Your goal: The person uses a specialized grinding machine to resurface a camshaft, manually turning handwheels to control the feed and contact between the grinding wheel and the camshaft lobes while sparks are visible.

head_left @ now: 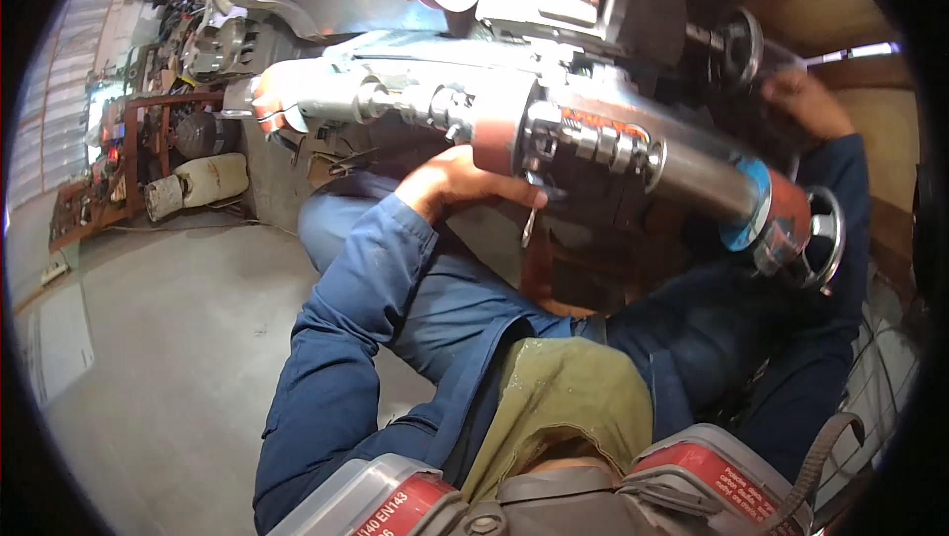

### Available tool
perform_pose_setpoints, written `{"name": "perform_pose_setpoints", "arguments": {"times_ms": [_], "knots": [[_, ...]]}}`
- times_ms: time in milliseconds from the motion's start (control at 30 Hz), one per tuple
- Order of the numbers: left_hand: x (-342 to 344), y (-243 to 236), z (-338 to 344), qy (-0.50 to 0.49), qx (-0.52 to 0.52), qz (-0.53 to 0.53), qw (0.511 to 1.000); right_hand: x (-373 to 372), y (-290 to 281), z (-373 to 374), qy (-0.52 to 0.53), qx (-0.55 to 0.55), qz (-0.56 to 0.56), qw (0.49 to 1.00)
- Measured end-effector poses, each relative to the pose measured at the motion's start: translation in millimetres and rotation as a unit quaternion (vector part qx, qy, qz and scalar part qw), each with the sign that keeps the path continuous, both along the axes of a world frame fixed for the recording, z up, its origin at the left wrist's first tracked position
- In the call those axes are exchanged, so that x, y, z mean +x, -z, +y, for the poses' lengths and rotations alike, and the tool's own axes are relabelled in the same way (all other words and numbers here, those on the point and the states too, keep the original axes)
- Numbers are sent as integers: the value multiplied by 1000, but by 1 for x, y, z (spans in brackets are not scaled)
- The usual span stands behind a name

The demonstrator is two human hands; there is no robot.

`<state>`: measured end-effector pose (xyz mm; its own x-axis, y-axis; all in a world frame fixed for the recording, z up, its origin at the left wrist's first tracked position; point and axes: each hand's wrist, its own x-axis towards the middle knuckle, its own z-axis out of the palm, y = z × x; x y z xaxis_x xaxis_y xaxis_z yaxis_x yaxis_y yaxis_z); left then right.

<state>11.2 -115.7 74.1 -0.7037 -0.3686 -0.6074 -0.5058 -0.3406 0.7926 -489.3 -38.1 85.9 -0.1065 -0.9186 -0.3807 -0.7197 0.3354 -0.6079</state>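
Note:
A metal machine (692,180) with a steel shaft, clamps and red and blue painted parts spans the upper middle. My left hand (474,180) grips its red cylindrical housing (499,140) from below, thumb reaching right beside a small hanging metal lever or tool (531,220). My right hand (806,101) is at the upper right, fingers curled by a dark part near a metal handwheel (741,46); what they hold is hidden. A second handwheel (826,239) is at the machine's right end. Glare washes out the machine's upper parts.
Crowded metal parts and tools (163,12) line the left wall, above a dark tank (206,134) and pale cylindrical container (213,180). A concrete floor (168,318) lies lower left, wooden panels (820,2) upper right, cables (875,368) at right. My legs are under the machine.

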Motion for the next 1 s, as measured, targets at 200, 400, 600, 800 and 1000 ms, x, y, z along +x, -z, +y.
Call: {"name": "perform_pose_setpoints", "arguments": {"times_ms": [200,400,600,800,1000], "knots": [[0,3,-7,42,2,8,999,-5,53,-41,-122,10,42,992],[-5,-30,-3,21,7,-27,999,-7,-16,-63,-38,-70,47,996],[1,-19,-7,62,40,-106,992,3,-29,-17,-46,44,18,998],[1,-27,-6,75,37,-113,990,0,46,-30,-196,66,2,978],[-1,-19,-10,113,12,-153,982,-17,64,-52,-161,-32,82,983]]}}
